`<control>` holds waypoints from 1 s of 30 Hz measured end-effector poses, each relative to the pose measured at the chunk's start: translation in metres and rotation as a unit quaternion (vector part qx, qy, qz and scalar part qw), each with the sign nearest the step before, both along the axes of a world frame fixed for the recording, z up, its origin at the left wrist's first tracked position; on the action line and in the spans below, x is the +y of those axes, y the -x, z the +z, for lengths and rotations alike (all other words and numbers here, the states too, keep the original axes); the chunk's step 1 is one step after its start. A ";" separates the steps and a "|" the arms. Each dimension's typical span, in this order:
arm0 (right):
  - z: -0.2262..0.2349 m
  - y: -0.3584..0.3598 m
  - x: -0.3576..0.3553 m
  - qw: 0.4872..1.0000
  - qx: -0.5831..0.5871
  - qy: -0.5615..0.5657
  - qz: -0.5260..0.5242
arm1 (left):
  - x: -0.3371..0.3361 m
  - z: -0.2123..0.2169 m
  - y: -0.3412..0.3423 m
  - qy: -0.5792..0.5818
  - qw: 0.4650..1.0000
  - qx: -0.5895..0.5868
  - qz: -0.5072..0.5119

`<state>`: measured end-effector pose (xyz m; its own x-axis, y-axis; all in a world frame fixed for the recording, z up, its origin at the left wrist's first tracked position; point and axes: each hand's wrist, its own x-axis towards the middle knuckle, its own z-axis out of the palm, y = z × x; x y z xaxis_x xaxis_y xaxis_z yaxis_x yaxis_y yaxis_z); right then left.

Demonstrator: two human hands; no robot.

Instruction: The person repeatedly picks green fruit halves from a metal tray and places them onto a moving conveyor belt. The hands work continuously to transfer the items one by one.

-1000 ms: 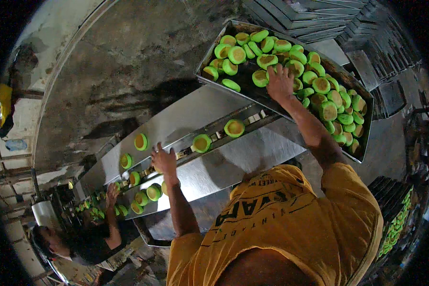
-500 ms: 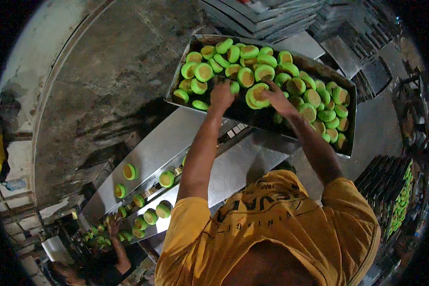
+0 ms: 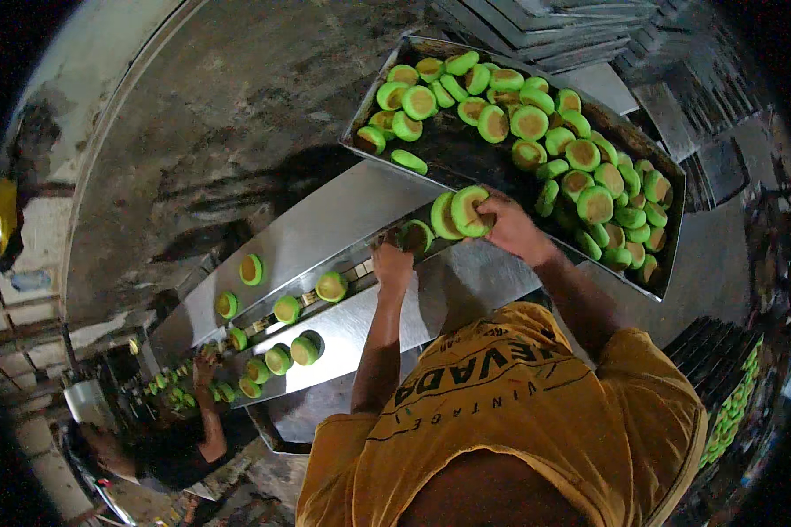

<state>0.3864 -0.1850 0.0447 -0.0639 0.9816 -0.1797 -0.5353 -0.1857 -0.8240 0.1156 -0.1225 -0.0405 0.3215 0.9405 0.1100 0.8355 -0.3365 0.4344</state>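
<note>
Over the conveyor's slot, my left hand (image 3: 394, 263) has its fingers curled at the edge of a round green bun (image 3: 417, 236) with a brown flat face. Beside it, my right hand (image 3: 513, 232) grips a pair of green buns (image 3: 472, 212), one overlapping the other, just off the tray's near edge. A large dark tray (image 3: 466, 167) lies beyond my hands, tilted across the conveyor's end. Many more green buns (image 3: 529, 123) are heaped in it, mostly along its far side and right end. My left fingertips are partly hidden.
The metal conveyor (image 3: 325, 220) runs toward the lower left, with several buns on its chain and side plates. Another person's hand (image 3: 206, 364) works among buns at its far end. Stacked trays (image 3: 554, 35) stand beyond; a loaded rack (image 3: 721, 386) is at right.
Both hands have come out of the tray toward me, bringing buns over the conveyor. Buns on the chain have shifted, and the whole view has turned slightly.
</note>
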 end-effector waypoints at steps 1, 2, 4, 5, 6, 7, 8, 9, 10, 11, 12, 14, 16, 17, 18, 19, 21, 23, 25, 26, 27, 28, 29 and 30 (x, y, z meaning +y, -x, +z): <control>-0.011 0.009 0.001 0.998 -0.060 -0.013 0.016 | -0.005 0.009 -0.003 0.048 0.990 -0.126 0.037; -0.022 0.018 0.003 0.992 -0.119 -0.027 0.032 | -0.011 0.035 -0.007 0.093 0.962 -0.248 0.074; -0.046 0.042 0.006 0.984 -0.161 -0.041 0.071 | -0.023 0.076 -0.004 0.283 0.814 -0.493 0.116; -0.049 0.049 0.007 0.971 -0.217 -0.069 0.072 | -0.031 0.092 0.001 0.414 0.674 -0.601 0.117; -0.053 0.055 0.007 0.954 -0.276 -0.095 0.071 | -0.038 0.098 0.007 0.523 0.500 -0.681 0.108; -0.055 0.062 0.007 0.934 -0.331 -0.121 0.066 | -0.044 0.088 0.017 0.488 0.552 -0.664 0.122; -0.016 0.072 0.014 0.941 -0.328 -0.075 0.041 | -0.054 0.065 0.033 0.448 0.602 -0.646 0.140; 0.006 0.079 0.016 0.945 -0.326 -0.023 0.006 | -0.064 0.053 0.044 0.415 0.649 -0.619 0.151; 0.006 0.082 0.015 0.898 -0.436 -0.064 -0.010 | -0.071 0.065 0.048 0.368 0.706 -0.587 0.146; 0.004 0.082 0.013 0.835 -0.541 -0.101 -0.025 | -0.078 0.078 0.051 0.319 0.759 -0.549 0.146; 0.000 0.081 0.010 0.758 -0.637 -0.136 -0.040 | -0.082 0.080 0.055 0.299 0.769 -0.538 0.172; -0.034 0.079 -0.006 0.669 -0.708 -0.219 0.060 | -0.086 0.089 0.050 0.201 0.839 -0.475 0.174; -0.044 0.073 -0.005 0.644 -0.708 -0.275 0.085 | -0.096 0.085 0.054 0.052 0.936 -0.332 0.109; -0.029 0.061 0.003 0.629 -0.736 -0.233 0.088 | -0.106 0.079 0.055 0.033 0.966 -0.251 0.055; 0.000 0.044 0.018 0.617 -0.759 -0.188 0.087 | -0.114 0.078 0.056 0.014 0.987 -0.161 -0.002; 0.024 0.029 0.033 0.605 -0.778 -0.145 0.086 | -0.123 0.075 0.062 -0.005 0.996 -0.067 -0.058; 0.049 -0.018 0.055 0.548 -0.834 -0.057 -0.028 | -0.130 0.069 0.069 0.022 0.994 -0.093 -0.050; 0.029 -0.076 0.058 0.456 -0.889 0.006 -0.031 | -0.121 0.096 0.062 0.053 0.994 -0.094 -0.030; 0.007 -0.098 0.052 0.396 -0.916 0.056 -0.024 | -0.107 0.095 0.060 0.069 0.992 -0.021 -0.107; 0.001 -0.103 0.053 0.412 -0.909 0.053 -0.025 | -0.096 0.094 0.059 0.089 0.986 0.000 -0.139; -0.005 -0.108 0.053 0.427 -0.902 0.052 -0.028 | -0.087 0.092 0.058 0.108 0.979 0.021 -0.172; -0.007 -0.109 0.053 0.445 -0.894 0.050 -0.028 | -0.083 0.085 0.061 0.091 0.977 0.023 -0.189; 0.004 -0.101 0.051 0.542 -0.839 0.009 -0.041 | -0.080 0.095 0.053 0.128 0.981 -0.014 -0.143; 0.016 -0.092 0.044 0.632 -0.773 -0.030 -0.055 | -0.075 0.104 0.040 0.163 0.981 -0.050 -0.097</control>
